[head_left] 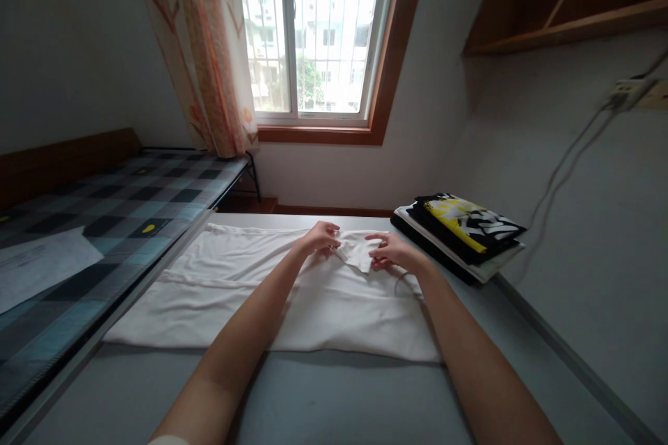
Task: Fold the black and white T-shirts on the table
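Note:
A white T-shirt point(334, 323) lies stretched out sideways on the table, its long side folded over and its surface lightly wrinkled. Toward the far right of it, a small flap of the shirt that looks like a sleeve is turned back over the body. My left hand point(319, 238) pinches the left edge of this flap, fingertips bent onto the cloth. On the flap's right edge my right hand point(394, 252) has its thumb and fingers closed on the fabric. Both forearms reach across the near half of the shirt.
A stack of folded clothes point(459, 233), black, white and yellow, sits at the table's point(334, 396) back right corner. To the left stands a bed with a checked mattress point(156, 184) and a paper sheet point(46, 264). A cable point(563, 160) hangs along the right wall.

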The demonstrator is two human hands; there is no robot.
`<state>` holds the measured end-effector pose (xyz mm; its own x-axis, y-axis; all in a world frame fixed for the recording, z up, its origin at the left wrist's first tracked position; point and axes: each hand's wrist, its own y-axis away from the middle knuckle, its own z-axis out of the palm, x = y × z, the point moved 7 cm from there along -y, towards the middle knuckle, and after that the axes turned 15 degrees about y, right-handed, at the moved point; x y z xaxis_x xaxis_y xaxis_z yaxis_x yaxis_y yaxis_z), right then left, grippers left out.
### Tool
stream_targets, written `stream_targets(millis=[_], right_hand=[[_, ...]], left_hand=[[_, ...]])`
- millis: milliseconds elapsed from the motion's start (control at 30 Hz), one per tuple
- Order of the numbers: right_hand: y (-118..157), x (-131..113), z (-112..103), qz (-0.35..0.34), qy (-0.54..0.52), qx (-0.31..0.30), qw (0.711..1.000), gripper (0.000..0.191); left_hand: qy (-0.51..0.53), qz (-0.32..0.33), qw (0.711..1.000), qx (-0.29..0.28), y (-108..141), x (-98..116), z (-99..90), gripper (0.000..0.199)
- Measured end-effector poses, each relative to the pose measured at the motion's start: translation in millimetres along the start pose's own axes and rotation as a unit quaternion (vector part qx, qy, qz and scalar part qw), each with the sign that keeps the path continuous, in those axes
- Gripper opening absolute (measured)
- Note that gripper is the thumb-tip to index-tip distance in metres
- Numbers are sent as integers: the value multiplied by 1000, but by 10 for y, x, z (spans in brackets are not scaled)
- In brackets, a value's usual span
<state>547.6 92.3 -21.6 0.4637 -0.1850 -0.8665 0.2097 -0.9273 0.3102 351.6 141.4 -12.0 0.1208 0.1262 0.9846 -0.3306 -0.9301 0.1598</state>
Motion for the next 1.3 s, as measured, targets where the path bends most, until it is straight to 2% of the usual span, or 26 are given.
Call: stream_targets(millis=[67, 133, 233, 300, 367, 467, 533, 600, 767, 867, 967, 1067, 1167, 1233, 1300], right_hand=[[21, 27, -45, 5, -11, -4, 1000, 51], [39, 71, -109, 27, 28, 1, 999, 46], [30, 144, -199, 82, 163, 22, 983, 38], [-10, 115, -256, 83, 254, 72, 961, 27], [-49, -8, -300, 34, 346, 163, 924, 19], [-44, -190, -263, -49, 473, 296, 828, 25], [-42, -191, -201, -61, 526, 334, 779, 27], [-48, -123, -171, -50, 551, 350, 756, 27], [-57, 1, -209, -52, 547, 381, 744, 31], [-74, -12, -197, -84, 543, 383, 743, 33], [-75, -36, -166, -103, 541, 383, 742, 33], [-67, -70, -145, -107, 553, 379, 735, 34], [-94, -105, -197, -87, 577, 363, 726, 35], [-152, -113, -276, -64, 597, 333, 727, 34], [-236, -109, -353, -50, 612, 278, 739, 32]], left_hand=[[-15, 0, 1000, 6, -17, -29, -6, 60], [-37, -1, 999, 11, -36, -55, -29, 55], [-83, 4, 996, 24, -55, -64, -95, 48], [-119, 13, 992, 46, -54, -47, -172, 43], [-152, 29, 985, 82, -30, -18, -290, 39], [-261, 70, 952, 145, 68, 31, -527, 32], [-346, 91, 919, 165, 164, 23, -708, 28], [-403, 102, 894, 167, 272, -23, -929, 27], [-504, 123, 843, 140, 557, -111, -1643, 29], [-531, 107, 830, 134, 696, -144, -2121, 30], [-555, 93, 818, 122, 798, -173, -2485, 33], [-590, 65, 797, 112, 855, -208, -2733, 37], [-609, 48, 781, 127, 882, -203, -2892, 40], [-616, 44, 774, 140, 889, -177, -2941, 38], [-624, 35, 766, 149, 894, -149, -2954, 33]])
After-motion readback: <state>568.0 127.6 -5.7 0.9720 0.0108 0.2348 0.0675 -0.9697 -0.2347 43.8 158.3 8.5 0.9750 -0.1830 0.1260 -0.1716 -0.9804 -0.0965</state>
